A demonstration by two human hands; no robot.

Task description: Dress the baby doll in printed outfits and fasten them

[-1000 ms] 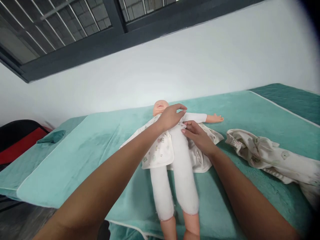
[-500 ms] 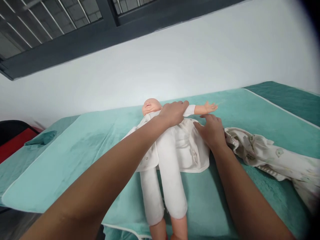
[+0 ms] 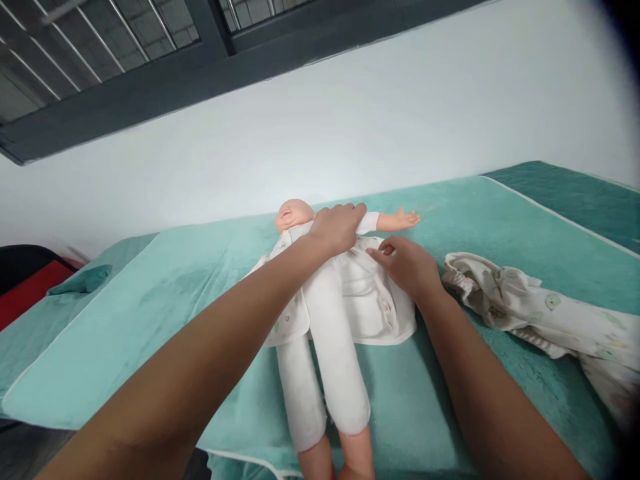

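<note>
A baby doll (image 3: 335, 347) in white underclothes lies on its back, head toward the wall. Spread under and beside its body is an open white baby jacket (image 3: 385, 320) with a small print; one front panel falls on the left of the doll. My left hand (image 3: 337, 229) rests over the doll's chest and shoulder, fingers curled; what they grip underneath is hidden. Just past it the doll's bare-handed arm (image 3: 393, 221) stretches out to the right. My right hand (image 3: 407, 263) pinches the upper edge of the jacket, thumb and fingertips together.
A printed cloth garment (image 3: 530, 303) lies crumpled to the right. Everything rests on a green padded mat (image 3: 165, 287) against a white wall (image 3: 250, 140). A barred window (image 3: 120, 40) is above, and a red and black object (image 3: 30, 287) stands at far left.
My right hand has moved left and its spread fingers have closed to a pinch on the jacket. The left hand stays over the doll's chest. The view has shifted slightly.
</note>
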